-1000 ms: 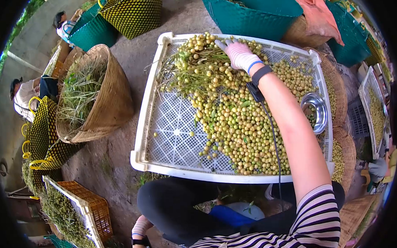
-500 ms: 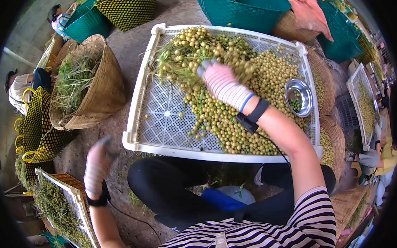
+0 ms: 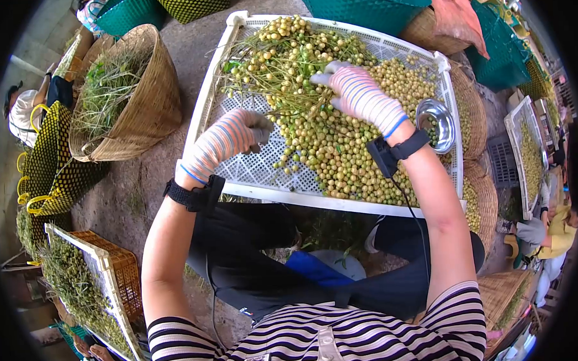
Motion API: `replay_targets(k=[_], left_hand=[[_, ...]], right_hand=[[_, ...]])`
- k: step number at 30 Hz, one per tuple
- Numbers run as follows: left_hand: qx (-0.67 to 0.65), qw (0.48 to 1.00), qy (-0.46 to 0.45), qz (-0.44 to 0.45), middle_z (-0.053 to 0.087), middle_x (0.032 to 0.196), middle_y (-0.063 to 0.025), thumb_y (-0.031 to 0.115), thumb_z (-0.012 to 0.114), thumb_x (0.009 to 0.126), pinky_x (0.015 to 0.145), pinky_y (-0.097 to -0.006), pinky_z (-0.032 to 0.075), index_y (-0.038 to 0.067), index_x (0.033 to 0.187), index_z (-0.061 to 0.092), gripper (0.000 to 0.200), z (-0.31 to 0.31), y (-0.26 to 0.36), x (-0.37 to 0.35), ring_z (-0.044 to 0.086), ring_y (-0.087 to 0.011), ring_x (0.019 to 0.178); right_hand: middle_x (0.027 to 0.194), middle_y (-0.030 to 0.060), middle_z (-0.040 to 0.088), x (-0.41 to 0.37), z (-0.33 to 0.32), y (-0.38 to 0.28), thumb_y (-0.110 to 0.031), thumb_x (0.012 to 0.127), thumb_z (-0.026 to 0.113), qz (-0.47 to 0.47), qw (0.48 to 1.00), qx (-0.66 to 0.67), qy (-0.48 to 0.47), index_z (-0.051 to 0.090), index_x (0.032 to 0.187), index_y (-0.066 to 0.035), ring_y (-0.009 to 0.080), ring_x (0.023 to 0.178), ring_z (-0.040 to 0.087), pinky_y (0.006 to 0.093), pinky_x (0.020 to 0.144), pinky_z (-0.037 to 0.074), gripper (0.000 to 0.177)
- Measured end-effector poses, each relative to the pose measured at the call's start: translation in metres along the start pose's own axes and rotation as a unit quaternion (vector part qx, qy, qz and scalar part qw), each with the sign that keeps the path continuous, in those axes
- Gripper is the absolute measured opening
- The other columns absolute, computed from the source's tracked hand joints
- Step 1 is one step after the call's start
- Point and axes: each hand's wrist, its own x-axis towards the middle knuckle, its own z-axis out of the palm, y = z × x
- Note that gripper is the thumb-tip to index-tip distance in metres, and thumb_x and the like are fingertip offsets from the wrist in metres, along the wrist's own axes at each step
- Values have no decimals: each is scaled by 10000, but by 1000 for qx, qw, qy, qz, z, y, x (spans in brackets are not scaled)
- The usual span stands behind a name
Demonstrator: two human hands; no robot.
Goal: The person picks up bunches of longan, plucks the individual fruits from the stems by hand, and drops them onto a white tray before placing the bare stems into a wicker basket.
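Note:
A white mesh tray (image 3: 201, 117) in front of my knees holds a heap of small yellow-green fruits (image 3: 339, 156). A tangle of stemmed fruit bunches (image 3: 278, 63) lies at its far left. My right hand (image 3: 362, 96), in a striped glove, rests on this tangle with its fingers closed around some stems. My left hand (image 3: 227, 137), also gloved, hovers over the bare mesh at the tray's near left. Its fingers are bent and hold nothing, close to the stems' edge. A small steel bowl (image 3: 437, 125) with a few fruits sits in the tray on the right.
A woven basket (image 3: 152, 102) of green stems stands to the left of the tray, with yellow-black bags (image 3: 53, 166) beyond it. Teal baskets (image 3: 359, 3) stand behind. An orange crate (image 3: 123, 275) carries another tray at my lower left. Other people sit at the far left (image 3: 26, 119) and right (image 3: 552, 235).
My left hand came up from beside my knee and moved over the tray. My right hand shifted right and farther onto the stemmed bunches.

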Motion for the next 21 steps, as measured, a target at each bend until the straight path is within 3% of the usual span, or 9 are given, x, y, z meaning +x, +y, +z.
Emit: replay_targets(k=[3, 6, 9, 10, 12, 14, 16, 18, 21], left_hand=[[43, 995, -67, -57, 641, 800, -33, 188, 564, 858, 542, -232, 480, 40, 1100, 598, 286, 6, -6, -4, 603, -87, 621], [42, 995, -59, -62, 642, 799, -29, 208, 569, 861, 543, -237, 484, 39, 1120, 584, 310, 13, -8, -8, 606, -93, 618], [15, 998, -18, -51, 621, 821, -20, 229, 574, 864, 573, -246, 483, 35, 1147, 564, 344, 19, -6, -10, 581, -90, 628], [15, 999, 19, -27, 613, 833, -17, 231, 576, 864, 585, -250, 481, 32, 1154, 558, 352, 20, -3, -8, 569, -89, 631], [19, 999, 42, -7, 595, 853, -22, 233, 591, 857, 618, -254, 469, 17, 1177, 535, 390, 23, 5, -1, 537, -89, 664], [33, 978, 152, 136, 589, 863, -34, 236, 615, 843, 659, -243, 450, 6, 1204, 508, 441, 30, 19, 6, 520, -89, 723], [-59, 970, 167, 168, 571, 910, -54, 271, 662, 807, 724, -236, 426, 1, 1251, 459, 558, 38, 39, 8, 508, -109, 811], [-81, 961, 171, 199, 570, 927, -61, 314, 697, 771, 734, -242, 431, -5, 1264, 439, 641, 48, 59, 8, 516, -123, 832], [-120, 959, 151, 209, 620, 927, -77, 265, 696, 776, 746, -245, 460, -24, 1193, 499, 544, 69, 59, 26, 564, -112, 834]], right_hand=[[982, 154, 575, 2, 28, -20, -215, 710, 657, -127, 989, -66, 27, 598, 1021, -143, 320, 963, 540, 433, 804, 450, 325], [974, 155, 575, 12, 41, -15, -236, 816, 550, -24, 998, -53, -26, 641, 922, -112, 331, 910, 559, 398, 797, 463, 187], [991, 151, 582, 11, 3, 8, -199, 837, 544, 8, 988, 148, 45, 641, 939, -42, 306, 900, 570, 367, 781, 476, 212], [985, 138, 587, 26, 46, 55, -256, 837, 572, -57, 887, 433, 151, 628, 966, -29, 291, 916, 569, 349, 794, 472, 267], [1004, 146, 586, 10, -44, 24, -323, 817, 608, 105, 973, 194, 73, 603, 996, -11, 298, 951, 556, 331, 807, 467, 360], [959, 169, 605, 1, -71, 28, -385, 791, 629, -65, 944, 3, 325, 618, 969, -15, 301, 886, 571, 335, 760, 473, 411], [885, 146, 628, -5, -76, 25, -421, 796, 607, -14, 941, 82, 328, 648, 909, -19, 291, 785, 589, 353, 732, 477, 419], [788, 147, 629, -14, -75, 12, -433, 805, 583, -31, 969, 240, 51, 666, 907, -54, 293, 714, 601, 382, 717, 476, 402], [783, 146, 633, -32, -49, -21, -383, 798, 596, 30, 985, 164, -45, 658, 912, -110, 320, 728, 609, 378, 675, 485, 302]])
